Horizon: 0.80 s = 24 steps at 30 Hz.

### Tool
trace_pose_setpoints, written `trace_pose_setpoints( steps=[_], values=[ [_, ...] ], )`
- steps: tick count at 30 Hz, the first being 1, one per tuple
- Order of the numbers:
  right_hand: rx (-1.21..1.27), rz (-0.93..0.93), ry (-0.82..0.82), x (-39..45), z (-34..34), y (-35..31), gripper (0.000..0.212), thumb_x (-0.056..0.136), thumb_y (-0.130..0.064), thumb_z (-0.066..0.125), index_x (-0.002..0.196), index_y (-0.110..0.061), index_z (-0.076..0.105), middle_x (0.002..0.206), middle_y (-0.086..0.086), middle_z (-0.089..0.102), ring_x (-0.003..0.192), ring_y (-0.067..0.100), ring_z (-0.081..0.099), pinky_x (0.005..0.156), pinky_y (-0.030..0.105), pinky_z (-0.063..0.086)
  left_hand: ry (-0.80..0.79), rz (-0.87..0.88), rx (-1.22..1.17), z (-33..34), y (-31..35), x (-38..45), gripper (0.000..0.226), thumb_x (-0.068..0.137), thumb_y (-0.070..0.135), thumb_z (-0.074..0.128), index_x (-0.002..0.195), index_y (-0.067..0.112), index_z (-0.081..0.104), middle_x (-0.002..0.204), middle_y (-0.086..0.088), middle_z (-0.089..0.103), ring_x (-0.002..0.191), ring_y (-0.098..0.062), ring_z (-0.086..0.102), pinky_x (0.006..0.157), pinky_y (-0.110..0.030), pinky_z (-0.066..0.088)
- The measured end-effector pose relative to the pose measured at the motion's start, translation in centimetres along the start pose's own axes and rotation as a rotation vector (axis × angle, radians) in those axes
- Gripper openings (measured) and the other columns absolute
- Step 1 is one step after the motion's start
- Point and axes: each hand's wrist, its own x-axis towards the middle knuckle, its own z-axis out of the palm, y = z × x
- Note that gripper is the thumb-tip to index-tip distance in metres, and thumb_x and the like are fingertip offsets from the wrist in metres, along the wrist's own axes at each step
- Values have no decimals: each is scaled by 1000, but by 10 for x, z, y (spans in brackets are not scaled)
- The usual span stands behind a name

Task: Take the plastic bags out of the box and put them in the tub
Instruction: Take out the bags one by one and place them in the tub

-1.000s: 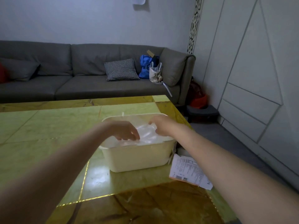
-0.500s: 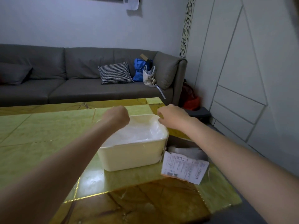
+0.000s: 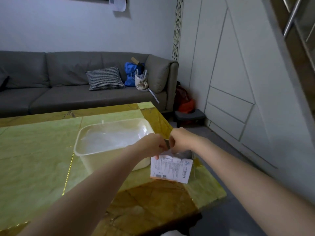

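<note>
A cream plastic tub point(image 3: 77, 151) stands on the green and gold table, with clear plastic bags point(image 3: 110, 138) lying crumpled inside it. Just right of the tub, near the table's right edge, stands the box point(image 3: 170, 169), its near side covered by a white shipping label. Both my hands meet over the box's top. My left hand point(image 3: 152, 145) pinches the upper edge of the labelled side, one fingertip on the label. My right hand point(image 3: 183, 139) curls its fingers around a dark flap between the two hands. The inside of the box is hidden.
The table point(image 3: 37, 160) stretches left of the tub; its right edge drops to grey floor. Beyond it stands a grey sofa point(image 3: 68, 92) with a checked cushion and bags. A dark stool point(image 3: 190, 116) and white panelled wall are on the right.
Both hands have left the tub and moved right and nearer, onto the box's top. The bags stay in the tub. My view has turned right and down.
</note>
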Motion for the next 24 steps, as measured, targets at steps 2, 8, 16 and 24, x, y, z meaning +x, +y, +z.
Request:
trace_pose_setpoints(
  steps=[2,8,16,24],
  values=[
    [58,-16,23,-1,-3,-1,21,76,-7,72,66,-17,56,83,2,60,78,19,59,64,29,48,52,-26,-14,0,1,2,28,94,13,42,96,6,70,73,-2,68,54,-6,57,69,-23,48],
    [209,-114,65,2,-14,0,12,82,-17,67,88,-7,71,94,6,68,90,22,62,78,35,50,176,-95,-95,-5,-4,4,22,88,10,51,92,10,73,73,-3,70,56,-10,61,65,-22,52],
    [451,-81,297,11,-22,-5,38,98,-26,46,103,7,63,76,19,61,52,20,53,43,23,42,308,-226,-415,-13,-19,3,24,94,17,50,92,3,70,82,-12,72,39,2,55,52,-18,40],
    [752,180,-94,3,-11,-5,49,100,-47,27,108,-6,52,95,18,63,74,31,68,66,35,57,501,-349,-896,-30,-34,-6,26,96,6,39,102,-3,63,96,-12,65,45,-4,63,51,-19,41]
  ],
)
